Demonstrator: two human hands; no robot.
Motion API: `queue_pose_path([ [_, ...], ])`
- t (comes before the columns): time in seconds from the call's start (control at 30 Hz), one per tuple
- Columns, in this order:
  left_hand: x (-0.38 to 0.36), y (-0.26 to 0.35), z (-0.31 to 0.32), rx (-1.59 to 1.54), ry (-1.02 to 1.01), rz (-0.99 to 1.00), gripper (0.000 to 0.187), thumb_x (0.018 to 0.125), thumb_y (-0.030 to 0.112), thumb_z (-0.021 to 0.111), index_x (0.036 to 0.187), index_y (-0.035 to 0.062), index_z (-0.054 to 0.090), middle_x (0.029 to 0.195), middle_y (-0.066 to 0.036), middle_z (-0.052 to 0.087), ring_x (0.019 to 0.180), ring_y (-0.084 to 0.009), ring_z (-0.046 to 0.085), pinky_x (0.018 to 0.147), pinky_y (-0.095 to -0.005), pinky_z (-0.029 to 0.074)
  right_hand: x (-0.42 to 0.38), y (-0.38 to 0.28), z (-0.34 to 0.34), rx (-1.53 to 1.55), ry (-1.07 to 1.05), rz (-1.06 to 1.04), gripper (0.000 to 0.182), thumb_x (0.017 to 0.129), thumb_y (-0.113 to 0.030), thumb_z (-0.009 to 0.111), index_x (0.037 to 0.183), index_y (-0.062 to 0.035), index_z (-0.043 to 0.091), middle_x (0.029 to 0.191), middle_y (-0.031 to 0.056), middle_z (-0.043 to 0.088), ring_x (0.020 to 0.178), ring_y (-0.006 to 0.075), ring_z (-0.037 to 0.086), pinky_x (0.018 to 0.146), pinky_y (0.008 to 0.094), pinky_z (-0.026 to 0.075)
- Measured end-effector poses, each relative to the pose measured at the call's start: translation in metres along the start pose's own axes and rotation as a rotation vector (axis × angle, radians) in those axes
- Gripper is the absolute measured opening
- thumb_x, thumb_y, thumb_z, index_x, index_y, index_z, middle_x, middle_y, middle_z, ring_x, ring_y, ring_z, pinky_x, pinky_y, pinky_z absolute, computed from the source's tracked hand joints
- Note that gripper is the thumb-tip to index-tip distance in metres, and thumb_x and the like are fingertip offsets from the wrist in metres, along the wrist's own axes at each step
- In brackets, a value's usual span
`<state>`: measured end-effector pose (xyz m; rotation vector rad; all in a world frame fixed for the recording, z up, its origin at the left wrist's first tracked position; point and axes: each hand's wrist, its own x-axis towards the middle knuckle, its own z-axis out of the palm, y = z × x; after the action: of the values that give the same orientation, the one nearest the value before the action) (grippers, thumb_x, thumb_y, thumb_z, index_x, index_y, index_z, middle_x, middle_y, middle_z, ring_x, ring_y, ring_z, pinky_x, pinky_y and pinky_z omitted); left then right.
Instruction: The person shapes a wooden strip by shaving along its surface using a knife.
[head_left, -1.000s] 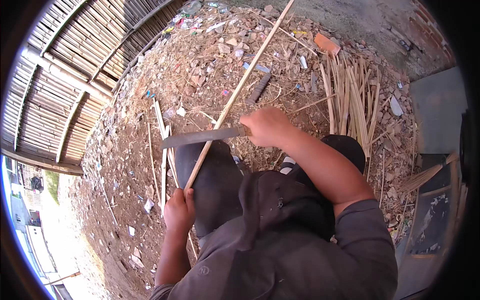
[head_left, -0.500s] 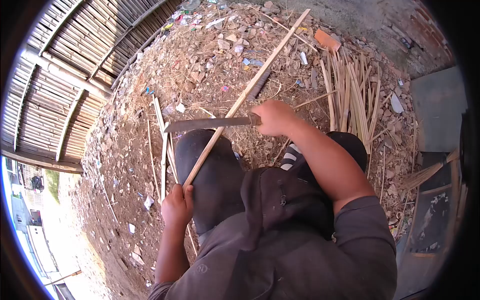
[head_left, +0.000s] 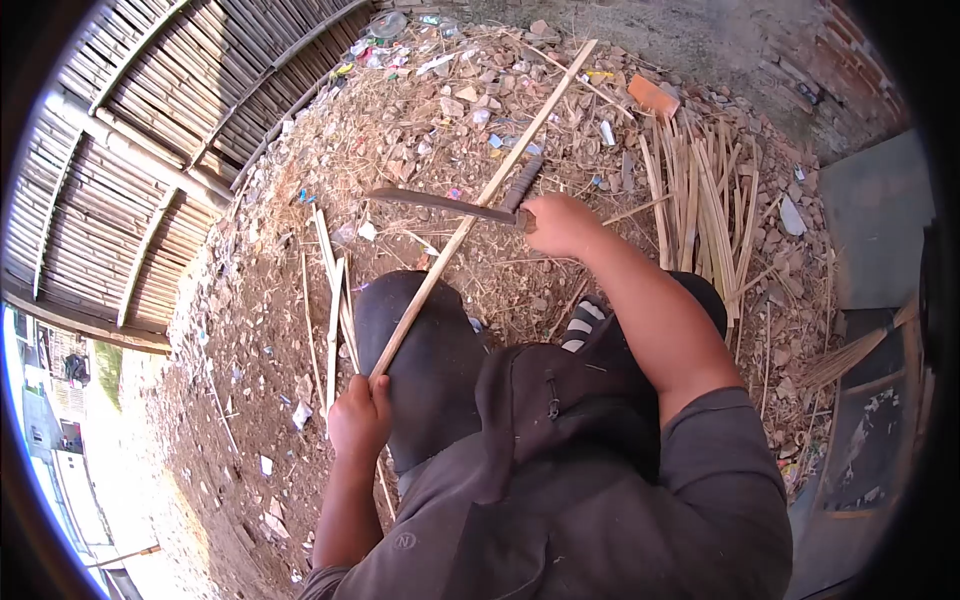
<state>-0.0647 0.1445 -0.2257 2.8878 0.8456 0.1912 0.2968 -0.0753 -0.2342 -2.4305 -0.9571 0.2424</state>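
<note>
My left hand [head_left: 360, 415] is closed round the near end of a long split bamboo strip [head_left: 430, 280], beside my left knee. The strip slants up and away to the right across my thigh. In my right hand [head_left: 562, 226] is the handle of a machete [head_left: 440, 203], its long dark blade pointing left. The blade crosses the strip about midway along it. Just beyond the right hand, a dark ribbed cylindrical piece [head_left: 522, 184] lies on the ground.
A pile of split bamboo strips [head_left: 705, 200] lies to the right, near an orange brick piece [head_left: 653, 96]. More strips [head_left: 333, 300] rest left of my knee. Rubble and litter cover the ground. A bamboo fence [head_left: 150, 130] stands at left, a wall [head_left: 700, 50] at the back.
My right hand and the machete have moved away from me along the strip, and the blade has tilted, its tip now higher. The left hand still grips the strip's near end.
</note>
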Motion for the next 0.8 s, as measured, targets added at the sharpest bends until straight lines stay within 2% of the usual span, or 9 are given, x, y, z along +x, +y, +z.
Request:
queue_pose_path([
  [0.07, -0.001, 0.005, -0.014, 0.038, -0.024, -0.011, 0.043, 0.104, 0.043, 0.053, 0.083, 0.0049, 0.054, 0.071, -0.023, 0.065, 0.067, -0.0468, 0.065, 0.059, -0.0572, 0.049, -0.007, 0.002, -0.004, -0.126, -0.046, -0.032, 0.028, 0.078, -0.021, 0.066, 0.105, -0.0155, 0.071, 0.088, 0.0120, 0.073, 0.088, 0.0366, 0.072, 0.078, 0.0502, 0.057],
  [0.1, -0.001, 0.004, -0.016, 0.038, -0.024, -0.001, 0.043, 0.104, 0.043, 0.053, 0.083, 0.0050, 0.054, 0.070, -0.022, 0.065, 0.066, -0.0465, 0.065, 0.059, -0.0570, 0.049, -0.007, 0.002, -0.001, -0.113, -0.066, 0.016, 0.027, 0.077, -0.022, 0.067, 0.103, -0.0159, 0.072, 0.090, 0.0126, 0.074, 0.085, 0.0368, 0.072, 0.077, 0.0504, 0.058],
  [0.23, -0.003, 0.001, -0.008, 0.026, -0.015, 0.034, 0.043, 0.104, 0.043, 0.053, 0.083, 0.0054, 0.054, 0.070, -0.022, 0.065, 0.066, -0.0457, 0.065, 0.058, -0.0564, 0.049, -0.028, -0.039, 0.006, -0.131, -0.033, -0.218, 0.016, 0.076, -0.020, 0.068, 0.089, -0.0096, 0.069, 0.082, 0.0183, 0.070, 0.082, 0.0400, 0.070, 0.072, 0.0516, 0.054],
  [0.37, -0.003, -0.005, 0.002, -0.025, -0.029, 0.014, 0.042, 0.103, 0.043, 0.054, 0.084, 0.0055, 0.054, 0.072, -0.022, 0.065, 0.067, -0.0459, 0.065, 0.058, -0.0561, 0.049, -0.004, 0.006, -0.002, 0.137, -0.035, 0.031, 0.014, 0.078, -0.021, 0.067, 0.087, -0.0108, 0.070, 0.082, 0.0164, 0.070, 0.080, 0.0394, 0.070, 0.071, 0.0512, 0.054],
  [0.5, 0.001, 0.002, -0.013, 0.043, -0.024, 0.007, 0.042, 0.104, 0.041, 0.054, 0.084, 0.0049, 0.054, 0.072, -0.022, 0.065, 0.067, -0.0470, 0.065, 0.059, -0.0566, 0.049, -0.008, 0.008, -0.001, -0.058, 0.054, 0.013, 0.013, 0.079, -0.021, 0.067, 0.086, -0.0113, 0.069, 0.083, 0.0167, 0.070, 0.080, 0.0388, 0.070, 0.071, 0.0509, 0.054],
  [0.63, -0.001, 0.000, -0.005, -0.007, -0.008, 0.035, 0.041, 0.103, 0.041, 0.054, 0.083, 0.0054, 0.054, 0.070, -0.021, 0.064, 0.065, -0.0462, 0.064, 0.058, -0.0564, 0.048, -0.028, -0.038, -0.001, -0.174, -0.019, -0.220, 0.013, 0.079, -0.022, 0.067, 0.086, -0.0111, 0.067, 0.079, 0.0165, 0.069, 0.078, 0.0388, 0.070, 0.071, 0.0508, 0.055],
  [0.73, -0.007, -0.013, 0.006, -0.047, -0.001, 0.022, 0.042, 0.103, 0.042, 0.055, 0.082, 0.0060, 0.054, 0.068, -0.021, 0.064, 0.065, -0.0460, 0.064, 0.058, -0.0568, 0.048, -0.015, -0.004, 0.008, -0.010, 0.050, -0.150, 0.015, 0.079, -0.023, 0.069, 0.090, -0.0123, 0.069, 0.077, 0.0162, 0.069, 0.077, 0.0379, 0.070, 0.071, 0.0501, 0.056],
  [0.77, -0.007, -0.014, 0.007, -0.060, 0.007, 0.020, 0.042, 0.103, 0.043, 0.055, 0.082, 0.0061, 0.054, 0.068, -0.021, 0.064, 0.065, -0.0460, 0.064, 0.059, -0.0570, 0.048, -0.004, 0.009, -0.006, 0.121, 0.010, 0.065, 0.021, 0.079, -0.023, 0.069, 0.097, -0.0131, 0.071, 0.082, 0.0141, 0.071, 0.084, 0.0346, 0.072, 0.075, 0.0503, 0.057],
  [0.8, -0.002, -0.011, 0.005, -0.043, 0.021, 0.025, 0.043, 0.103, 0.043, 0.055, 0.082, 0.0060, 0.054, 0.068, -0.021, 0.064, 0.065, -0.0462, 0.064, 0.058, -0.0571, 0.048, -0.002, 0.014, -0.014, 0.037, 0.015, 0.058, 0.021, 0.079, -0.024, 0.068, 0.097, -0.0133, 0.072, 0.083, 0.0142, 0.071, 0.085, 0.0350, 0.072, 0.075, 0.0505, 0.057],
])
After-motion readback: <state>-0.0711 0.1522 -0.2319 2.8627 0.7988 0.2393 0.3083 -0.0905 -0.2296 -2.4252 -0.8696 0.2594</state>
